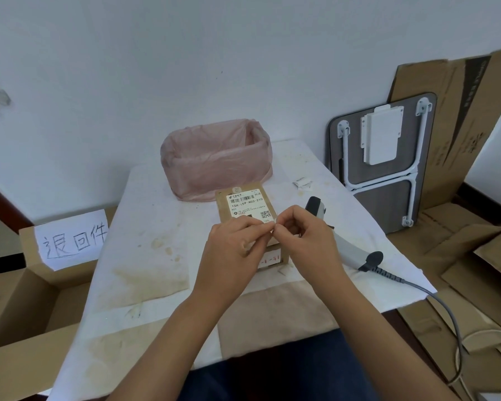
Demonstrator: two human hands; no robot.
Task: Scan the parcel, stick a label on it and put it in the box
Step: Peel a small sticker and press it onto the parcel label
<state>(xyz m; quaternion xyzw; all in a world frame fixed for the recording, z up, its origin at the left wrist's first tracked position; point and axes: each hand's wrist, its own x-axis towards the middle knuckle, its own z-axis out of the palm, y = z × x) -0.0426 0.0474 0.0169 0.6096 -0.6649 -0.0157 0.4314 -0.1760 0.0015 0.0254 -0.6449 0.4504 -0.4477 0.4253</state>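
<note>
A small brown cardboard parcel (245, 202) with a white shipping slip lies on the white-covered table (145, 256). Just above its near end, my left hand (233, 250) and my right hand (304, 241) meet fingertip to fingertip, both pinching a small white label (268, 227). A grey and black barcode scanner (350, 250) lies on the table to the right of the parcel, its cable running off the front right edge. An open cardboard box (21, 311) with a handwritten paper sign stands on the floor at the left.
A bin lined with a pink plastic bag (217, 160) stands at the back of the table. Small paper scraps (302, 183) lie to its right. A folded table (382, 163) and flattened cardboard (460, 256) lean and lie at the right.
</note>
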